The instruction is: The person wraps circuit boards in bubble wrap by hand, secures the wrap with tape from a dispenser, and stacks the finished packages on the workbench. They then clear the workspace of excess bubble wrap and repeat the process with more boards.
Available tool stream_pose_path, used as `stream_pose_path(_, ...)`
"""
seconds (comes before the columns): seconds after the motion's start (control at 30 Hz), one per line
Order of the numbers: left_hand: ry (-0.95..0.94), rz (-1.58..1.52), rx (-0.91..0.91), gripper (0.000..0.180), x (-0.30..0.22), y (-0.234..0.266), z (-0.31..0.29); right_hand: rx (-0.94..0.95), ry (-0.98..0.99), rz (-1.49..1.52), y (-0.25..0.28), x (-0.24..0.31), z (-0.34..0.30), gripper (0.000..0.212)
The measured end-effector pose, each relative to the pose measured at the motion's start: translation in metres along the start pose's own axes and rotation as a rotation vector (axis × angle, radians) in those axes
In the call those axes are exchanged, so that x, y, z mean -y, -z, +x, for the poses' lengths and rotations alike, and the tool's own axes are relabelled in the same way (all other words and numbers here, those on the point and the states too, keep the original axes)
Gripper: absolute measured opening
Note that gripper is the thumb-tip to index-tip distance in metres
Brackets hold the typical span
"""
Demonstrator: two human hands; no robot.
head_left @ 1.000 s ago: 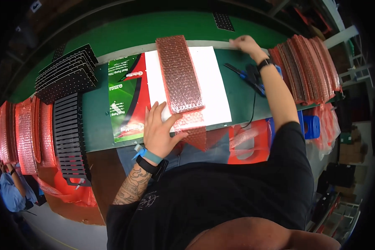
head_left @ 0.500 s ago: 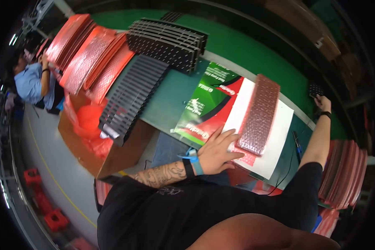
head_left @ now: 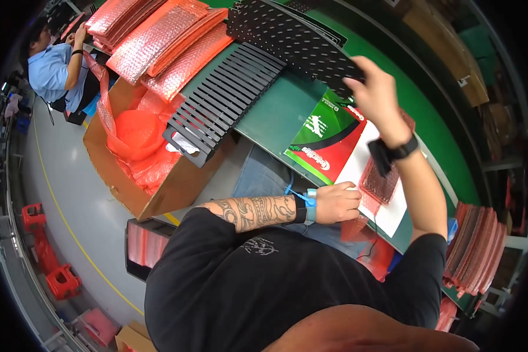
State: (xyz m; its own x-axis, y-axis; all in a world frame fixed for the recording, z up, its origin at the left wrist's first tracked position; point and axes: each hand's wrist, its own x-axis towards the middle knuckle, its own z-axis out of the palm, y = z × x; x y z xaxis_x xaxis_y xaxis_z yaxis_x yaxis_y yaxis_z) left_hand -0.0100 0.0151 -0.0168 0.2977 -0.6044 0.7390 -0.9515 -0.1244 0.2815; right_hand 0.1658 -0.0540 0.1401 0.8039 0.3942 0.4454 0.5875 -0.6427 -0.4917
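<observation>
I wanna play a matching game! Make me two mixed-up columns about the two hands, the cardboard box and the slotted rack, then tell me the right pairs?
Things:
1. right hand
2. left hand
3. cardboard box
4. slotted rack

Matches:
A. brown, with red plastic inside
B. beside the bubble-wrap pouch
C. black, jutting past the table edge
D. on the end of a dotted black panel

Pairs: 1-D, 2-B, 3-A, 4-C

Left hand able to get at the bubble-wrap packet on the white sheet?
Probably yes: left hand is close beside the packet, nothing visible between them; right arm hides only part of it.
</observation>
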Motion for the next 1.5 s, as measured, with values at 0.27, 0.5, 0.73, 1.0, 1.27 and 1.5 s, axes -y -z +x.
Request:
stream_pose_path(0.27,0.013,0.113,-0.121,0.013,-0.013,-0.006,-0.007,0.049,0.060,-0.161,-0.074,0.008,0.026,0.040)
stream_pose_path(0.5,0.045,0.174,-0.114,0.017,-0.036,0.008,-0.007,0.100,0.096,-0.222,-0.078,0.003,0.032,0.033)
stream_pose_path(0.73,0.030,-0.193,0.289,0.017,-0.044,0.031,-0.017,0.113,0.072,-0.431,-0.026,0.041,0.005,0.028)
stream_pose_path(1.0,1.327,-0.730,0.041,0.019,-0.014,0.052,-0.106,0.165,-0.422,0.076,0.196,0.052,-0.206,0.023)
stream_pose_path(1.27,0.716,-0.411,0.514,0.021,-0.044,0.086,-0.072,0.152,-1.099,0.160,0.096,-0.027,-0.511,0.037)
stream_pose_path(1.5,1.276,-1.171,0.092,0.042,-0.101,0.091,0.007,0.133,-0.932,-0.364,-0.021,-0.064,-0.464,0.079)
